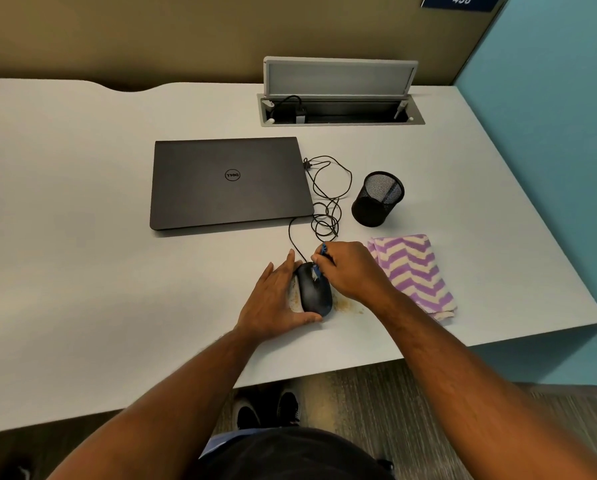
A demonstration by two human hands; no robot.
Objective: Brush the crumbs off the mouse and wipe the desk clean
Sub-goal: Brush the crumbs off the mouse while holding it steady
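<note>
Mouse (313,289) sits on the counter (99,220), near edge. We steady it with our left hand (276,303), fingers straight along its side. Right hand (350,271) has its grip clamped on a small blue brush (319,261), bristles on the mouse. Crumbs (347,304) lie beside it; striped cloth (411,275) to the right.

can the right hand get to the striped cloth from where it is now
Probably yes. The striped cloth lies flat on the desk just beside the right hand, with nothing between them. But that hand grips a small blue brush, which it would likely need to put down first.
</note>
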